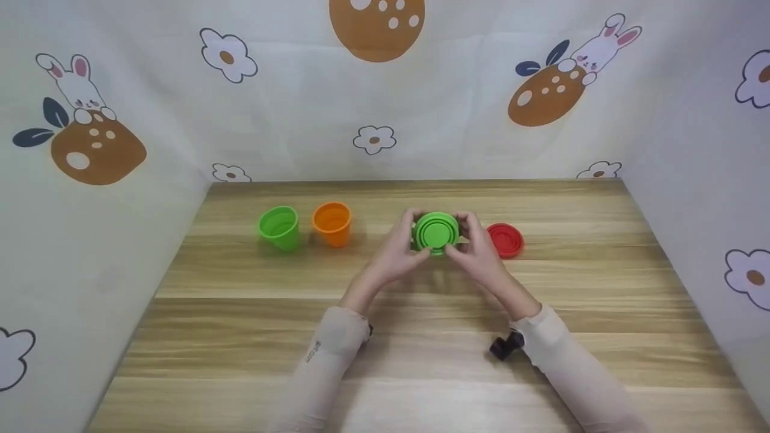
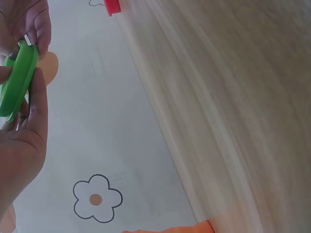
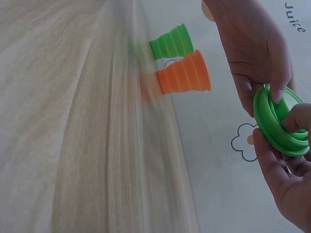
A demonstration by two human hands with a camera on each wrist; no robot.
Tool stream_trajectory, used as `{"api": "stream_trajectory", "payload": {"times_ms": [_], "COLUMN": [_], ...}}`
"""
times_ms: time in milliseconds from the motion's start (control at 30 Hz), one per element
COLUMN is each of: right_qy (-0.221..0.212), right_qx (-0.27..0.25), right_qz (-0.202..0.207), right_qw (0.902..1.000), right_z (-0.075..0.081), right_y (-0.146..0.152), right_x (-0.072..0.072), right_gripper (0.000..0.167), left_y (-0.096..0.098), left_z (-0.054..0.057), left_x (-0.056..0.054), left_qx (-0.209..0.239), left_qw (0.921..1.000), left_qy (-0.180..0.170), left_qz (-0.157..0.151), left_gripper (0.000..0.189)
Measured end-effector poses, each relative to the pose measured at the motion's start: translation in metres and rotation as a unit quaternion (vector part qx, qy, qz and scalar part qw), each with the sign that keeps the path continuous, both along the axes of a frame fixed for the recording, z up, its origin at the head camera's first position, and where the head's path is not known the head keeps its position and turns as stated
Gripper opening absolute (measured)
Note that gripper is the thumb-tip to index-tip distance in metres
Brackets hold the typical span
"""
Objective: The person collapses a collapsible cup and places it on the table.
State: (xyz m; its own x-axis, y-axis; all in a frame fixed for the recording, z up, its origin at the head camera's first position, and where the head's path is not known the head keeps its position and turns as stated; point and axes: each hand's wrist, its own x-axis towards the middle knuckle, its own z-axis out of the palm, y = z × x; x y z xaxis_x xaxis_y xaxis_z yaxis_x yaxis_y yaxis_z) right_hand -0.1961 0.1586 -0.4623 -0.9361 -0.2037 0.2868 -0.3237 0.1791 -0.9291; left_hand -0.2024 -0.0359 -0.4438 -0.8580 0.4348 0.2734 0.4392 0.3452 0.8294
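Wood-grain table point(image 1: 210, 325) beneath left hand point(image 1: 397, 251) and right hand point(image 1: 482, 252), both pinching a collapsed green cup point(image 1: 436, 234).
I judge it light, soft, bendy; best held at opposite sides.

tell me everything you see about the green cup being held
The folded green cup is round and bright green, its wall collapsed into concentric rings around a flat disc. It looks like smooth, flexible silicone or rubber. It is held off the table, tilted, its ringed face toward the head camera, between the orange cup and the red piece. The left hand and right hand grip it from opposite sides, thumbs on the ringed face.
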Motion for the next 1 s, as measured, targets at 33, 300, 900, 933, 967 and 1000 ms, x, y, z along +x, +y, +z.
{"api": "stream_trajectory", "payload": {"times_ms": [33,300,900,933,967,1000], "right_qy": [0.0,0.007,-0.093,-0.091,-0.088,-0.086], "right_qx": [-0.002,0.024,-0.032,-0.029,-0.026,-0.023], "right_qz": [0.0,0.019,0.095,0.088,0.082,0.076], "right_qw": [1.0,0.9995,0.9906,0.9915,0.9924,0.9931], "right_z": [0.0,-0.002,-0.003,-0.003,-0.003,-0.003], "right_y": [0.001,0.007,0.021,0.021,0.021,0.02], "right_x": [0.0,-0.004,-0.006,-0.006,-0.006,-0.006], "right_gripper": [0.047,0.036,0.042,0.042,0.041,0.041], "left_y": [-0.001,-0.001,0.0,0.0,0.0,0.0], "left_z": [0.0,0.003,-0.001,-0.002,-0.002,-0.003], "left_x": [0.0,-0.002,-0.006,-0.006,-0.007,-0.007], "left_qx": [0.007,0.033,0.005,0.008,0.011,0.015], "left_qw": [0.9999,0.9989,0.9992,0.9992,0.9993,0.9993], "left_qy": [-0.009,-0.033,0.035,0.034,0.03,0.025], "left_qz": [-0.003,0.005,0.02,0.02,0.021,0.023], "left_gripper": [0.058,0.044,0.025,0.024,0.024,0.023]}}
